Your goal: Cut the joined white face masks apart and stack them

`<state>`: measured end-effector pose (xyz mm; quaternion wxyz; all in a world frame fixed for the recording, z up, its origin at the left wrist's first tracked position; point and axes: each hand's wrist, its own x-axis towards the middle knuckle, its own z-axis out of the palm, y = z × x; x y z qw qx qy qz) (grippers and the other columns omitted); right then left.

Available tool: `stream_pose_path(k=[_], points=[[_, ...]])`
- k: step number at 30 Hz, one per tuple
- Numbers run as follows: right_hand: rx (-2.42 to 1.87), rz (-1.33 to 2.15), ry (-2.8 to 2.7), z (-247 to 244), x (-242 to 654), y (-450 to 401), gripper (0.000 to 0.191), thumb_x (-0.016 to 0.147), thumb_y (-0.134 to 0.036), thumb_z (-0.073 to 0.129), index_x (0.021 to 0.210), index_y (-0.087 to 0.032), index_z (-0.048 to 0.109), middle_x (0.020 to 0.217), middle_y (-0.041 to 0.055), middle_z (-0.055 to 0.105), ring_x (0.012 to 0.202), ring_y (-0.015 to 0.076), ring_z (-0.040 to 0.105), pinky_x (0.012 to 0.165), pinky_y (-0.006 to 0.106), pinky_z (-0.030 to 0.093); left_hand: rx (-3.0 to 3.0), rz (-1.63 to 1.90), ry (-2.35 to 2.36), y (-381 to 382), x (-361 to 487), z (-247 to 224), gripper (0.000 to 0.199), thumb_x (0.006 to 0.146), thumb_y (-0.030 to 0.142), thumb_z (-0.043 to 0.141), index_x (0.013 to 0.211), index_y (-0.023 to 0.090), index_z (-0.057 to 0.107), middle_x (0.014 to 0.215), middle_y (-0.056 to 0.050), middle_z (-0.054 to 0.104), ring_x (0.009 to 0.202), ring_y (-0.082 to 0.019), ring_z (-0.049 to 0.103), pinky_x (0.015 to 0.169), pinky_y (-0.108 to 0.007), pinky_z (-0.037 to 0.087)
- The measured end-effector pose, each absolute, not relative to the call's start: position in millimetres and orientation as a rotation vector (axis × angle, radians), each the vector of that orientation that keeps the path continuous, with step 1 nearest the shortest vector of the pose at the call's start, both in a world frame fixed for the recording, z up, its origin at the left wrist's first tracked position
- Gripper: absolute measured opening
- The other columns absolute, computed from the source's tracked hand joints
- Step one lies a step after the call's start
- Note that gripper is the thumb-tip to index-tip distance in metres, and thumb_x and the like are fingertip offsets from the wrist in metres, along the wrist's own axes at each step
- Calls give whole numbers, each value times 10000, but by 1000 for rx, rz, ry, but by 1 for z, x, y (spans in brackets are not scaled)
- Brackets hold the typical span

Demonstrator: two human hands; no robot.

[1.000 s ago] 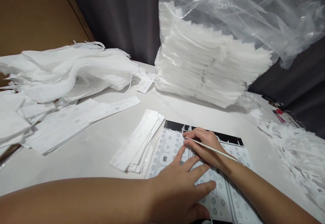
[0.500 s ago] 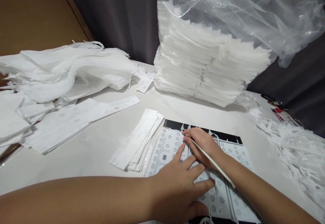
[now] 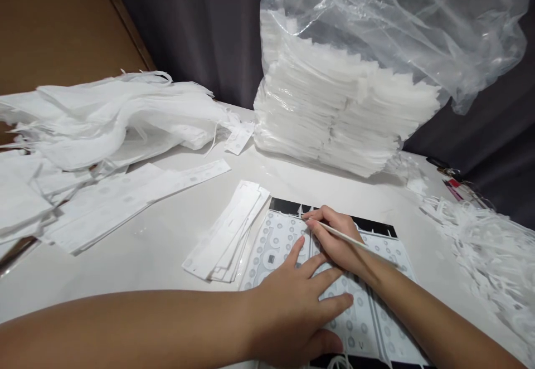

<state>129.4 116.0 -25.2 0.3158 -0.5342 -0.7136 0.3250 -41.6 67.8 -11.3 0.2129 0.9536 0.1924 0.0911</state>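
Note:
A white printed sheet with grey dots and rounded outlines (image 3: 288,228) lies on a black board (image 3: 284,206) in front of me. My left hand (image 3: 303,302) rests flat on the sheet, fingers spread. Close to the sheet's far edge, my right hand (image 3: 334,235) pinches one end of a thin white strip (image 3: 355,241). That strip runs back over the right wrist, its other end loose. Small white tabs stand up along the board's far edge. A curl of white strip (image 3: 339,362) shows by the near edge, partly hidden below my left hand.
Left of the board is a small stack of white cut pieces (image 3: 225,235). Longer printed pieces (image 3: 125,196) and a heap of white sheets (image 3: 117,118) lie further left. A clear plastic bag of stacked sheets (image 3: 334,101) stands behind; white strip scraps (image 3: 489,252) are piled right.
The strip in my right hand has swung up and away from the forearm, and the right hand has shifted slightly. My left hand has stayed in place on the sheet.

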Motion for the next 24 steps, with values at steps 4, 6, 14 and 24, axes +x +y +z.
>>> stream_pose_path(k=[4,6,14,24], points=[[-1405,942,-1708,-28,133,118,176,904,-357,530,812,-224,600,942,23,718,783,168,659,671,279,500,2691,296,522,69,-41,-12,464,946,510,423,1331,255,457,1431,-90,447,1344,-354,336,1069,-692,170],[-1330,901,-1768,-31,137,120,161,907,-338,527,821,-220,594,963,26,713,803,162,659,694,272,500,2730,306,566,73,-39,-10,467,945,521,422,1300,226,491,1361,-96,519,1316,-337,382,1085,-650,196],[-1156,629,-2203,-32,162,143,125,935,-271,456,905,-219,566,1036,58,695,866,170,664,758,294,507,2847,-144,1101,139,-62,25,351,887,326,588,1203,175,585,1308,-122,567,1281,-332,440,1081,-574,247],[-1168,778,-1786,-17,120,116,200,870,-244,498,676,-209,530,955,77,711,871,195,676,763,336,528,2591,-572,983,155,-84,26,1184,668,770,556,1506,69,99,1531,-198,17,1431,-365,31,1121,-589,-33]])
